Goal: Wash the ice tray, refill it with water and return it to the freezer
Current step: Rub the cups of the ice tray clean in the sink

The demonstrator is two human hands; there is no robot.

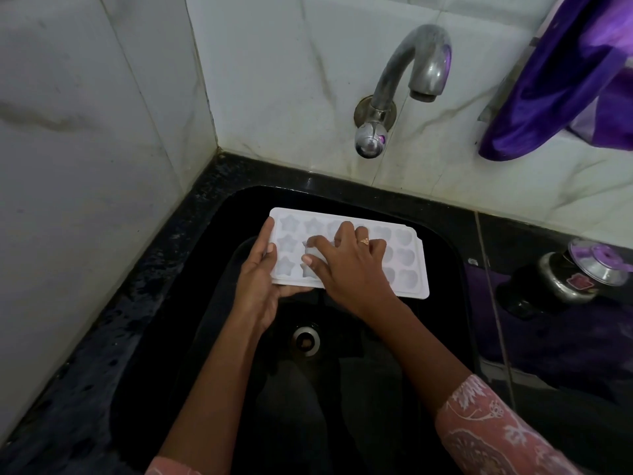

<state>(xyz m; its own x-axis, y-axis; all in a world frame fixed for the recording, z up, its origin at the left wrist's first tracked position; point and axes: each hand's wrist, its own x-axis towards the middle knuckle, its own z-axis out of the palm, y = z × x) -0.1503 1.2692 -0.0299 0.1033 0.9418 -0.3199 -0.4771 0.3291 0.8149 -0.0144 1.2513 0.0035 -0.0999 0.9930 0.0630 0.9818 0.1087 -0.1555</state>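
The tray (407,265), white with star and heart cells, is held level over the black sink (205,303), clear of its floor. The left hand (260,279) grips the tray's left end: one of its fingers (269,231) lies along the end edge, the thumb presses on the top rim, and the rest curl under the near edge. The right hand (349,265) lies across the top of the tray just right of the left-hand fingers. Its fingers are bent, with the tips down among the middle cells. The thumb and forefinger close toward something pale at the star cells. I cannot tell whether they pinch a loose piece or only press on the tray. A ring (364,241) sits on one right finger.

The drain (306,339) lies below the fingers, nearer the person. The tap (404,84) comes out of the tiled wall beyond the fingers, and its spout ends above and to their right. A purple cloth (565,80) hangs further right. A dark jar (555,279) with a metal lid stands on the counter (534,337), well apart to the right of the fingers. A pink patterned sleeve (496,430) covers the right forearm.
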